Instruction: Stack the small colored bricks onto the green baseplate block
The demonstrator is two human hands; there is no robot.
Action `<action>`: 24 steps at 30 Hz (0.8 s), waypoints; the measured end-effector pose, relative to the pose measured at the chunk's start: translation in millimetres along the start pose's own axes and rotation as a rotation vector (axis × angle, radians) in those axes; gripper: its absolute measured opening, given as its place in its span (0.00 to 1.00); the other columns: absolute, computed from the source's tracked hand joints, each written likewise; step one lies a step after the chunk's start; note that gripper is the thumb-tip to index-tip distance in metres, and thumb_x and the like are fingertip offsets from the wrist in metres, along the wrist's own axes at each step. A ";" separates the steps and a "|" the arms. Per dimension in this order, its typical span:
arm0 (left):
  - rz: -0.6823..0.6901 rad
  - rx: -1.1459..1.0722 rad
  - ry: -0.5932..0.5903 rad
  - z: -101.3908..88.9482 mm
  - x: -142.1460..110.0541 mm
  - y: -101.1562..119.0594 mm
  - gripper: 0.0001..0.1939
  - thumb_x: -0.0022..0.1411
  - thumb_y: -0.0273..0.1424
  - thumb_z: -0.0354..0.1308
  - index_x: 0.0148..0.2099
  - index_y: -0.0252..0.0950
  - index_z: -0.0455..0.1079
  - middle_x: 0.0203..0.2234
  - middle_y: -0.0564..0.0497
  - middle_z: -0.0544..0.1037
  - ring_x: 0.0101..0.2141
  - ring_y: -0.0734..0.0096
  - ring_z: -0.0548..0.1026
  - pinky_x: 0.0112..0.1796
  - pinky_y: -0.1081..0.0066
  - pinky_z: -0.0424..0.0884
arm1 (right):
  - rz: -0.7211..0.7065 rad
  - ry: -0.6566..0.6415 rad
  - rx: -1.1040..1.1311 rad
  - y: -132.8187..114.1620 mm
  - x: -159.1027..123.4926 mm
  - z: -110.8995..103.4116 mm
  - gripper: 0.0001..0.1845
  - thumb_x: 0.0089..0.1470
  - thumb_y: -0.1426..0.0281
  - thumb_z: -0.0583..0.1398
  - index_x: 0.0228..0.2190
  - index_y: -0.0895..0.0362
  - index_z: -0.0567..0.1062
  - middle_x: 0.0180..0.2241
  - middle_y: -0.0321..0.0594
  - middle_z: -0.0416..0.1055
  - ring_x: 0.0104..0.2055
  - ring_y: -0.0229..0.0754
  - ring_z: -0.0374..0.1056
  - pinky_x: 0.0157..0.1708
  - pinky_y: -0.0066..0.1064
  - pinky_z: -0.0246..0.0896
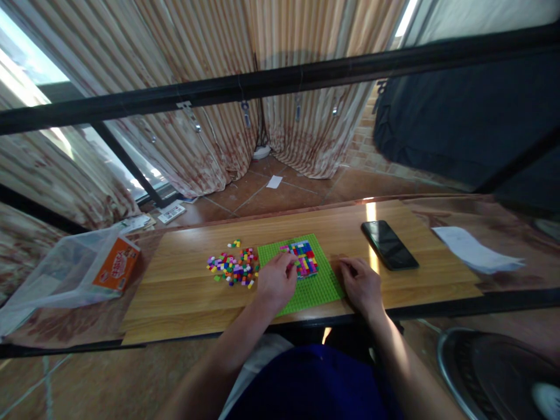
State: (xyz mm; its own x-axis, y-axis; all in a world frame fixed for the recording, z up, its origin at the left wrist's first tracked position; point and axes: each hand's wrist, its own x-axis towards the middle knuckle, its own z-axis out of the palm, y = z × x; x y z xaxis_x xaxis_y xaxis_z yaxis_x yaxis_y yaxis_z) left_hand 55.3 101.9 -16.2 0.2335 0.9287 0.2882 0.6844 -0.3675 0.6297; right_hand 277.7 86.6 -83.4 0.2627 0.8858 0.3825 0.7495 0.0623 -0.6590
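A green studded baseplate point(306, 300) lies on the wooden tabletop in front of me. On its upper part is a block of many-coloured small toy bricks point(308, 256), set close together. My left hand point(276, 281) is over the plate at the left side of this block. Its fingers are pinched at the bricks, and whatever is between them is too small to make out. My right hand point(362, 286) rests at the plate's right edge with fingers curled in; their inside is hidden. Left of the plate lies a loose heap of small coloured bricks point(234, 268).
A black phone point(389, 245) lies right of my right hand, with white paper point(476, 249) beyond it. At the far left stands a clear plastic bin point(65, 268) with an orange label. A dark bar point(271, 83) crosses behind the table; a round dark object point(494, 373) stands lower right.
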 end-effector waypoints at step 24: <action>0.278 0.316 -0.021 19.1 17.2 -1.8 0.09 0.64 0.27 0.51 0.39 0.36 0.73 0.33 0.48 0.74 0.37 0.65 0.70 0.41 0.65 0.68 | 0.015 -0.010 0.000 -1.7 -0.3 -1.6 0.15 0.57 0.61 0.54 0.33 0.56 0.78 0.35 0.43 0.75 0.34 0.42 0.69 0.36 0.33 0.62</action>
State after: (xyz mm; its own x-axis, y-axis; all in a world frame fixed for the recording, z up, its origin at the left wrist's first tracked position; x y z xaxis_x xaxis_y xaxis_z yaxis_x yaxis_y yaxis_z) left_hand 71.3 119.5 -26.2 0.4511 0.7985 0.3987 0.7709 -0.5737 0.2768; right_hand 277.3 85.6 -81.3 0.2676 0.8912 0.3663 0.7458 0.0491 -0.6644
